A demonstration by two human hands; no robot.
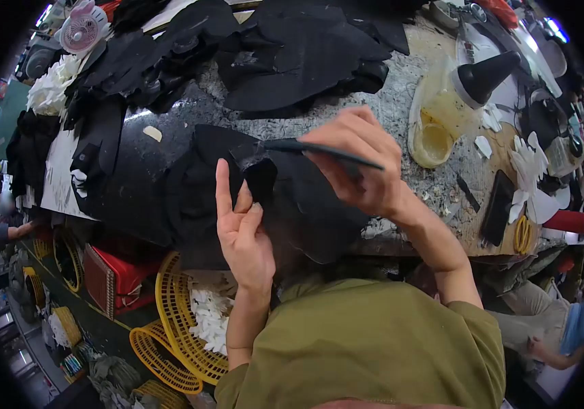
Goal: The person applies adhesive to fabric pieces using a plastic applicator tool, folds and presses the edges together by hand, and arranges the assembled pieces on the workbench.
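Black piece (217, 144): mid-table, upper edge slanting down to the right. Dark slim tool (336, 153): long axis nearly crosswise, tip left over the piece, butt right and slightly lower. Left hand (244, 238): index finger straight, pointing away from body; cannot tell whether thumb grips the piece. Right hand (367, 160): apart from left, fingers clasping tool. Yellow basket (162, 300) below left; speckled table (391, 102); translucent bottle (435, 116) at right.

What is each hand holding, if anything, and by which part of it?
The right hand holds a slim dark tool near its middle, one end toward the black material. Whether the left hand grips the material cannot be told.
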